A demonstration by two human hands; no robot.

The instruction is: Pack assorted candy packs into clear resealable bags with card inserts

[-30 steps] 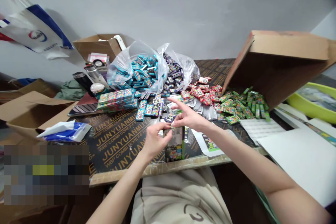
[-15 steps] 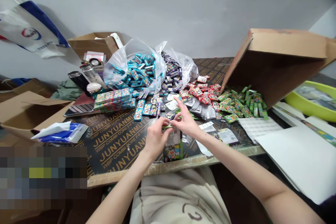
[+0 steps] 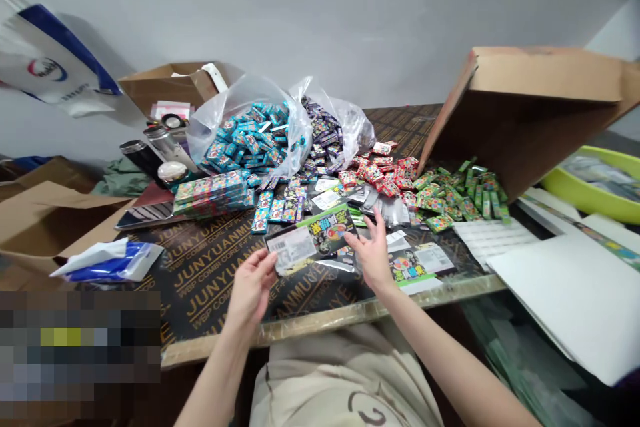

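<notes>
A flat, black printed plastic bag (image 3: 300, 245) with colourful lettering, a pale barcode panel and a green edge is held above the table, its right end tilted upward. My left hand (image 3: 253, 283) pinches its lower left corner between thumb and fingers. At the other end, my right hand (image 3: 374, 250) has its fingers stretched out and apart, the thumb against the bag's right edge. Beneath and to the right lies a similar printed bag (image 3: 417, 263) on the table. Just beyond my hands are clear bags (image 3: 387, 207) and several small blue and purple packets (image 3: 280, 207).
Open plastic sacks of blue packets (image 3: 255, 140) and purple packets (image 3: 325, 127) stand at the back. Red packets (image 3: 383, 173) and green packets (image 3: 465, 193) lie in heaps before a tilted cardboard box (image 3: 545, 80). Packet stacks (image 3: 210, 193) and flasks (image 3: 167, 147) are left.
My hands, close together at the upright bag's top before, have moved apart. The bag is now turned lengthwise, with my left hand lower left and my right hand at its right end.
</notes>
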